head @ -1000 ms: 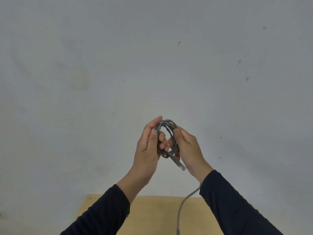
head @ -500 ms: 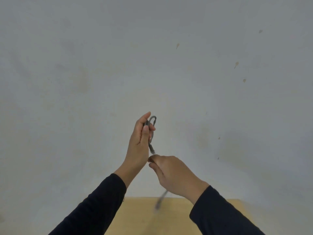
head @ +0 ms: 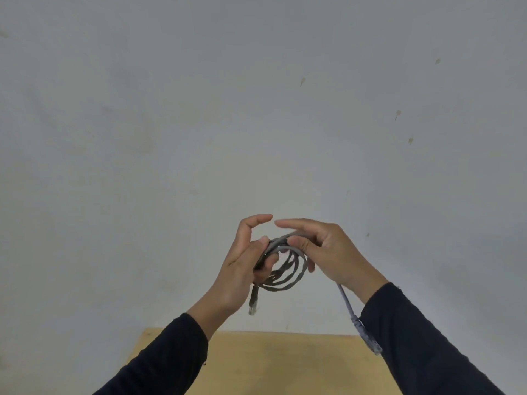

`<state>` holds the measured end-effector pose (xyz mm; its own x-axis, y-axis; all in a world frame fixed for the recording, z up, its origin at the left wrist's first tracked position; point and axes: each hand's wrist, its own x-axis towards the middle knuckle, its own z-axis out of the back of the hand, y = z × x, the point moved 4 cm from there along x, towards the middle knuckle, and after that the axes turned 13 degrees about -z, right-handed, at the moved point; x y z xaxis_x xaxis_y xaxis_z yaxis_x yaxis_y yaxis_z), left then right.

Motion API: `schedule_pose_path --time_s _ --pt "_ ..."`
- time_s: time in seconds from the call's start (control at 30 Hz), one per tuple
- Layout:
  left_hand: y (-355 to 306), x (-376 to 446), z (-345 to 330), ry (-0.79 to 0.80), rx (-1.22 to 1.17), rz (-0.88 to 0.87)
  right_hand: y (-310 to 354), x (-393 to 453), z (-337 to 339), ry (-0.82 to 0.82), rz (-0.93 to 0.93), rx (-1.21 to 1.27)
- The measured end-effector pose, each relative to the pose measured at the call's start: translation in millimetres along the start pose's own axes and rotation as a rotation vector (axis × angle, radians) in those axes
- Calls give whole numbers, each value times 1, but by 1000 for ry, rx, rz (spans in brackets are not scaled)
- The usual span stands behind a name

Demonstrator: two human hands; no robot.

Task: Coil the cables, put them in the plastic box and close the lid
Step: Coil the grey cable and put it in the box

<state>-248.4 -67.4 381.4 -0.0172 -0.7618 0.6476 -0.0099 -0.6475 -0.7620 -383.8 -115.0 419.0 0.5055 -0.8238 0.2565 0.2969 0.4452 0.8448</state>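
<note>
A pale grey wall (head: 199,124) filled most of the view, with a tan worktop (head: 279,363) along the bottom edge. Both dark sleeves rose from below. The left hand (head: 245,269) gripped one side of the coiled grey cable (head: 285,269), thumb pressed onto the loops; the right hand (head: 325,249) pinched the coil's top (forefinger stretched out above it). Held up in front of the wall, the coil trailed a plug (head: 252,305) below the left hand and another plug (head: 370,342) beside the right sleeve.

Dim even light, soft shadows, slight blur
</note>
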Motion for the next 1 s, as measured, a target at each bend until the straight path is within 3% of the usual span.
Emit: schedule_pose_path --time_s 0.23,0.33,0.47,0.63,0.77,1.0 --pt "7 -3 -4 -64 315 -232 -7 -1 -8 -143 -73 184" --pt "9 0 7 -225 385 -213 -8 -4 -12 -103 -106 175" --pt "11 6 16 -282 432 -177 -7 -7 -13 -117 -83 26" --pt "8 14 38 -422 353 -162 -14 -12 -11 -149 -82 -115" --pt "7 21 61 -560 164 -106 -27 -17 -3 -74 -101 -170" --pt "11 20 53 -492 178 -117 -24 -13 -9 -12 -185 136"
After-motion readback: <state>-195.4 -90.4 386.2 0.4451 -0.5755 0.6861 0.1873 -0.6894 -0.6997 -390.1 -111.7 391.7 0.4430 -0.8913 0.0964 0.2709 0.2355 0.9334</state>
